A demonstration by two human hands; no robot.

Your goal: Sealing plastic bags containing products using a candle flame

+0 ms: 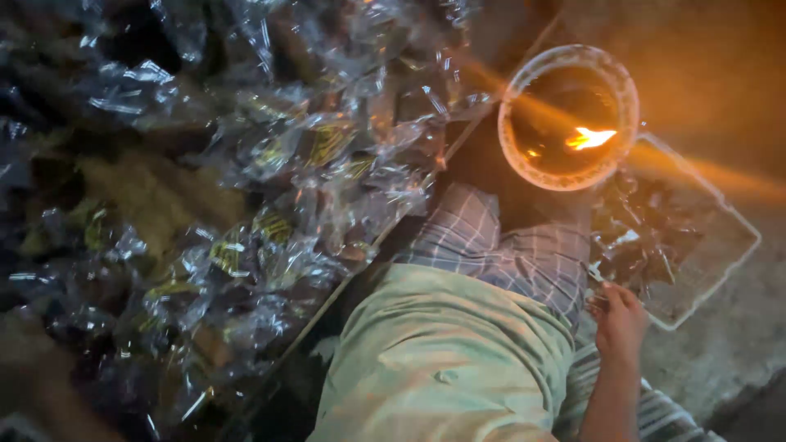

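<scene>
My right hand (620, 319) reaches out past my knee to the near edge of a clear rectangular tray (720, 270). Its fingers are curled against the shiny wrapped pieces (643, 237) piled in that tray. Dim light hides whether the fingers grip one of them. Just beyond the tray stands a round clear bowl (524, 168) with a small flame (591, 137) burning inside it. My left hand does not show in the frame.
A large heap of clear plastic packets (246, 188), some with yellow printing, fills the left half. My pale green shirt (442, 360) and checked cloth (508, 254) lie in the lower middle. Bare rough floor (720, 360) runs along the right.
</scene>
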